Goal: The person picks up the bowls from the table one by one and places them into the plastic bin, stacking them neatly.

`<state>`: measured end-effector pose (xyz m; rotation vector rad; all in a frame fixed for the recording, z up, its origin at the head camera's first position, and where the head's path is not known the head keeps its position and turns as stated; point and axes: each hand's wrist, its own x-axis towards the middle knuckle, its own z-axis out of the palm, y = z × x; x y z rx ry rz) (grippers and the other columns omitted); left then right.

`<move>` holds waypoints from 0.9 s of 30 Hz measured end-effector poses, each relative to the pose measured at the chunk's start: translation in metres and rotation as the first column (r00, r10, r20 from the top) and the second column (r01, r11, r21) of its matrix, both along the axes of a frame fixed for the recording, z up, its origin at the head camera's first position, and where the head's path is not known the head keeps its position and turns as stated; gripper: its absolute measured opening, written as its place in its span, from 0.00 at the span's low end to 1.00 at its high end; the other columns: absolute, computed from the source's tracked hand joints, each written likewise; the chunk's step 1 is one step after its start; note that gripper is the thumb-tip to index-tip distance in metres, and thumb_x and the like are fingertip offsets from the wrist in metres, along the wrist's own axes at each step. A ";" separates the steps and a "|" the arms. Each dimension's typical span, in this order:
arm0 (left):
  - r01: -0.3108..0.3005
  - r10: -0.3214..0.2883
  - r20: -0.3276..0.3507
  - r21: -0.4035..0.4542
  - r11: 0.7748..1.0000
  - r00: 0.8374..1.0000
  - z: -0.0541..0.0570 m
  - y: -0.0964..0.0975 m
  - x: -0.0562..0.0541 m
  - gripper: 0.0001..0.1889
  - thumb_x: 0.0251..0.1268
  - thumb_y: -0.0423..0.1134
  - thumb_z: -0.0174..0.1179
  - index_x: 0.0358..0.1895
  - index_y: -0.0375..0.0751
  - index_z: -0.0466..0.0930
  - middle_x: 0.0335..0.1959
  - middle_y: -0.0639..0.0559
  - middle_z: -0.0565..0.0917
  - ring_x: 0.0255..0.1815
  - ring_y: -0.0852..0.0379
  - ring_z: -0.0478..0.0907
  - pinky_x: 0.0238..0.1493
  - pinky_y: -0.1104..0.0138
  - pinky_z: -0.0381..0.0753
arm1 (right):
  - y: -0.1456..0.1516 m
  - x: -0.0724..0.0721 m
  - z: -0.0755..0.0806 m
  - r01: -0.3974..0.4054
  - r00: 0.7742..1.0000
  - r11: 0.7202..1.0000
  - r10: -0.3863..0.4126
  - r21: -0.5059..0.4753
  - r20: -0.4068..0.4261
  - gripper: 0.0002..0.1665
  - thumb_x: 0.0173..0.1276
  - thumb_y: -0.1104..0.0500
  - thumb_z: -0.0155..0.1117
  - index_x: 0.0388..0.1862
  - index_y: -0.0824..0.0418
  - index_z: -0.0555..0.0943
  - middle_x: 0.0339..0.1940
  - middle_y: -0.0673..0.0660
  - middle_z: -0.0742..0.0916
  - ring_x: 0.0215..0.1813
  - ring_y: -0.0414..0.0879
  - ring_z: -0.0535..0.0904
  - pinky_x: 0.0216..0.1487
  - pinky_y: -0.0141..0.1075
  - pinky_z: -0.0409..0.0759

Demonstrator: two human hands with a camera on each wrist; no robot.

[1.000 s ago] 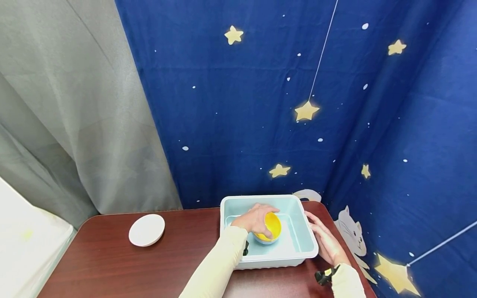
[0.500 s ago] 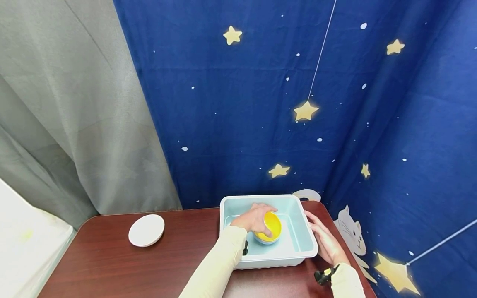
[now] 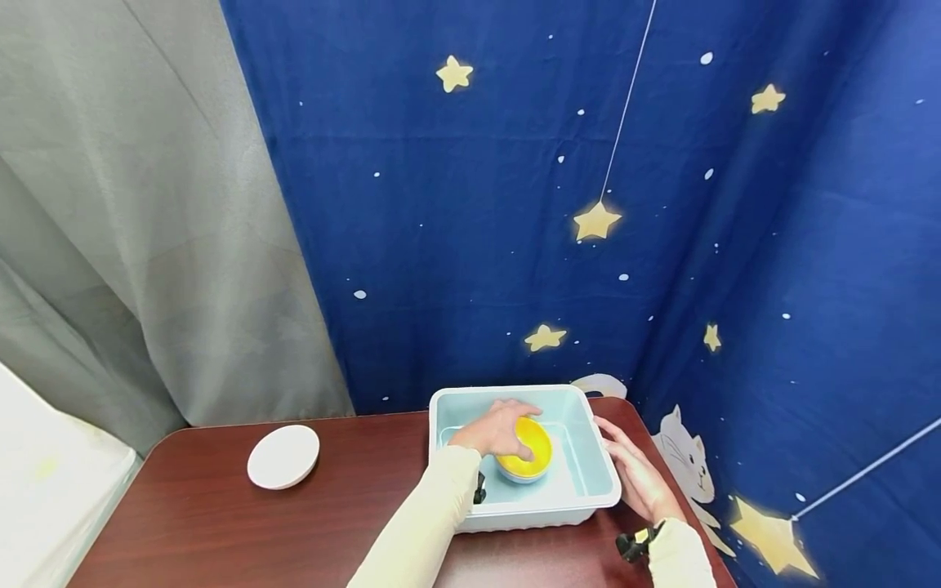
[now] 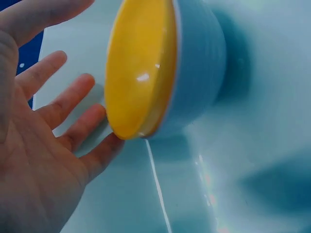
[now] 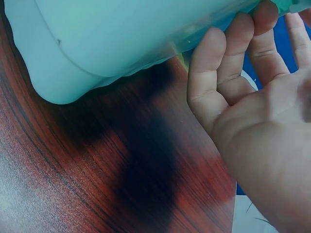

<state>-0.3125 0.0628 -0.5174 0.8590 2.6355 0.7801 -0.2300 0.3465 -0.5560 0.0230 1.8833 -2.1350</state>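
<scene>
In the head view, a bowl (image 3: 537, 445), yellow inside and pale blue outside, stands in a light-blue plastic basin (image 3: 588, 500). My left hand (image 3: 492, 431) reaches into the basin at the bowl's left side, its thumb over the yellow inside. In the left wrist view the fingers of that hand are spread, and the lower fingertips lie at or very near the bowl's rim; contact is hard to tell. My right hand (image 3: 639, 474) is at the basin's right side. The right wrist view has its fingers (image 5: 206, 63) against the outer wall, slightly bent.
A white round dish (image 3: 283, 457) lies on the left of the dark red wooden table (image 3: 353, 498). Behind hang a grey curtain (image 3: 213, 245) and a blue star-patterned curtain (image 3: 441, 204). A white surface (image 3: 51, 482) borders the table's left end.
The head view has shifted slightly, moving the scene a little left. My left thumb has lifted back a bit from the bowl's inside. Bowl, basin and right hand keep their places.
</scene>
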 end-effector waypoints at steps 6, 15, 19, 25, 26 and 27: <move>-0.021 0.020 0.019 0.018 1.000 1.000 0.007 -0.001 0.001 0.38 0.54 0.51 0.72 0.72 0.61 0.73 0.71 0.57 0.75 0.69 0.54 0.66 0.66 0.51 0.76 | -0.001 0.001 0.002 0.018 1.000 1.000 -0.018 0.014 -0.002 0.33 0.82 0.52 0.49 0.82 0.48 0.57 0.76 0.56 0.72 0.68 0.48 0.74 0.63 0.46 0.75; -0.042 0.036 0.052 0.104 0.994 0.998 0.020 -0.004 0.001 0.34 0.61 0.50 0.69 0.72 0.57 0.73 0.68 0.60 0.79 0.71 0.55 0.68 0.72 0.51 0.72 | -0.002 0.002 0.006 0.014 1.000 1.000 -0.014 0.016 -0.009 0.33 0.82 0.51 0.50 0.81 0.52 0.57 0.72 0.50 0.76 0.69 0.48 0.74 0.63 0.45 0.76; -0.025 0.018 0.049 0.147 0.989 0.999 0.023 -0.005 0.000 0.34 0.61 0.49 0.69 0.72 0.54 0.73 0.68 0.56 0.81 0.69 0.55 0.74 0.71 0.54 0.74 | -0.002 0.002 0.006 0.032 0.999 0.999 -0.032 0.028 0.000 0.33 0.81 0.51 0.51 0.81 0.53 0.58 0.70 0.49 0.77 0.68 0.49 0.74 0.62 0.46 0.76; -0.012 0.005 0.036 0.198 0.980 0.999 0.029 -0.011 0.000 0.32 0.63 0.47 0.67 0.72 0.50 0.73 0.66 0.51 0.82 0.67 0.51 0.77 0.69 0.54 0.76 | -0.002 0.003 0.004 0.015 1.000 1.000 -0.015 0.017 -0.004 0.34 0.82 0.50 0.51 0.81 0.54 0.57 0.71 0.51 0.77 0.68 0.51 0.74 0.62 0.47 0.76; -0.016 0.010 0.032 0.206 0.979 0.999 0.031 -0.012 0.000 0.32 0.64 0.47 0.67 0.72 0.50 0.73 0.66 0.51 0.82 0.68 0.50 0.76 0.69 0.54 0.76 | -0.002 0.003 0.004 0.013 1.000 1.000 -0.013 0.018 -0.005 0.34 0.82 0.50 0.51 0.81 0.54 0.57 0.71 0.51 0.77 0.68 0.51 0.74 0.62 0.47 0.76; -0.022 0.015 0.029 0.220 0.975 0.999 0.032 -0.013 0.000 0.32 0.64 0.47 0.67 0.72 0.50 0.73 0.66 0.51 0.82 0.68 0.49 0.75 0.69 0.53 0.75 | -0.002 0.003 0.004 0.015 1.000 1.000 -0.015 0.020 -0.005 0.34 0.81 0.50 0.51 0.81 0.54 0.57 0.70 0.51 0.77 0.67 0.51 0.75 0.62 0.47 0.77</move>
